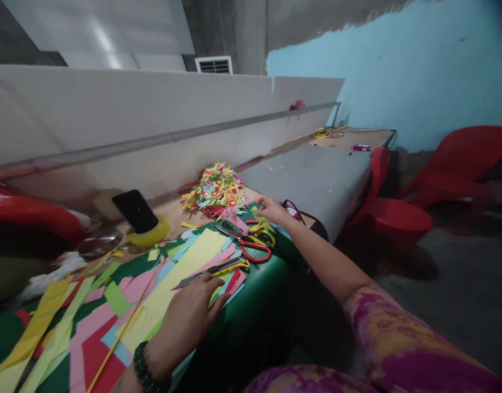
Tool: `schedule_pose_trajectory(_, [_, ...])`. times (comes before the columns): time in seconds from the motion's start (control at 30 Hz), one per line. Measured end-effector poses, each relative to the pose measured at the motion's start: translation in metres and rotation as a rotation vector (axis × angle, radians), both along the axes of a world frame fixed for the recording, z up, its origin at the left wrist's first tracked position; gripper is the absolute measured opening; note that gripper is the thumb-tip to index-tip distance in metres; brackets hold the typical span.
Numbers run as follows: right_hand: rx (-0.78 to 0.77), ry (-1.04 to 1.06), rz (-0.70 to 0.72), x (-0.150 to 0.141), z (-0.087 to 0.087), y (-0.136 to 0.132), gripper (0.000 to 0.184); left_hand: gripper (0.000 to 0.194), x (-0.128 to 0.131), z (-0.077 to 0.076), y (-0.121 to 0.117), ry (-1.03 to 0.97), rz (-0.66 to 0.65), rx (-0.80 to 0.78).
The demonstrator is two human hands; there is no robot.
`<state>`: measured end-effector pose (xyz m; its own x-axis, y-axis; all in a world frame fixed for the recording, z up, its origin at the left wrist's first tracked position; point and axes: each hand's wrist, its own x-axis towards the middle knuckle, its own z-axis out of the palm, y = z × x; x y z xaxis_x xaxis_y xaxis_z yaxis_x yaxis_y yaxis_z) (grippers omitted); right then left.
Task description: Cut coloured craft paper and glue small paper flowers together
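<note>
My left hand (191,308), a green bead bracelet at its wrist, lies over coloured paper pieces with fingers loosely stretched. Just beyond its fingers is a utility knife (218,268) with a yellow-edged handle. My right hand (272,210) is farther off, fingertips pinched together; whatever they hold is too small to make out. Near it lie a pink tool (235,221), which looks like a glue gun, red-handled scissors (255,252) and yellow-handled scissors (266,234). A long pale yellow paper sheet (193,256) stretches beneath the knife. Behind stands a heap of small paper flowers (218,188).
A phone (136,212) leans on a yellow tape roll (150,232) beside a metal bowl (99,242). Paper strips (38,327) cover the green surface at left. Red chairs (398,218) stand right of the grey table (308,174). A white panel (132,120) runs along the back.
</note>
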<state>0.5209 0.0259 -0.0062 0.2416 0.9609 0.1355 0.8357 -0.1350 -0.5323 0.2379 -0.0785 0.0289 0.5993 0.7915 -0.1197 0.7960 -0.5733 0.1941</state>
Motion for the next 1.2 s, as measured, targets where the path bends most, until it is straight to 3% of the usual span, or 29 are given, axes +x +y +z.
schedule_pose_trajectory(0.1, [0.074, 0.029, -0.019, 0.020, 0.023, 0.003, 0.035, 0.033, -0.006, -0.002, 0.002, -0.003, 0.019, -0.011])
schedule_pose_trajectory(0.2, [0.088, 0.036, -0.012, 0.032, 0.041, 0.007, 0.022, 0.033, -0.008, -0.004, 0.003, 0.003, 0.041, -0.008])
schedule_pose_trajectory(0.33, [0.090, 0.078, 0.040, 0.031, 0.048, 0.014, 0.007, 0.032, -0.009, -0.005, 0.002, 0.014, 0.060, -0.009])
schedule_pose_trajectory(0.47, [0.123, 0.183, 0.102, 0.023, 0.051, 0.013, 0.008, 0.031, -0.004, 0.004, 0.002, -0.024, 0.081, -0.026])
schedule_pose_trajectory(0.6, [0.117, 0.291, 0.174, 0.016, 0.059, -0.001, 0.014, 0.034, 0.015, 0.020, 0.012, -0.233, 0.059, -0.092])
schedule_pose_trajectory(0.7, [0.056, 0.464, 0.348, 0.004, 0.064, -0.017, 0.018, 0.044, 0.039, 0.024, 0.024, -0.487, 0.053, -0.104])
schedule_pose_trajectory(0.8, [-0.010, 0.608, 0.622, -0.017, 0.062, -0.033, 0.025, 0.056, 0.064, 0.018, 0.037, -0.742, 0.058, -0.251])
schedule_pose_trajectory(0.87, [0.003, 0.596, 0.696, -0.030, 0.057, -0.040, 0.028, 0.044, 0.076, 0.011, 0.045, -0.871, 0.082, -0.387])
schedule_pose_trajectory(0.93, [0.022, 0.580, 0.700, -0.035, 0.051, -0.041, 0.028, 0.033, 0.080, 0.004, 0.052, -0.952, 0.145, -0.512])
schedule_pose_trajectory(1.03, [0.010, 0.545, 0.665, -0.026, 0.041, -0.036, 0.026, 0.032, 0.071, -0.005, 0.060, -0.999, 0.256, -0.650])
schedule_pose_trajectory(1.13, [0.009, 0.280, 0.579, -0.010, 0.030, -0.029, 0.013, 0.033, 0.054, -0.010, 0.065, -0.989, 0.326, -0.738])
schedule_pose_trajectory(1.2, [-0.040, 0.036, 0.549, -0.008, 0.024, -0.028, 0.019, 0.032, 0.045, -0.013, 0.066, -0.987, 0.358, -0.779])
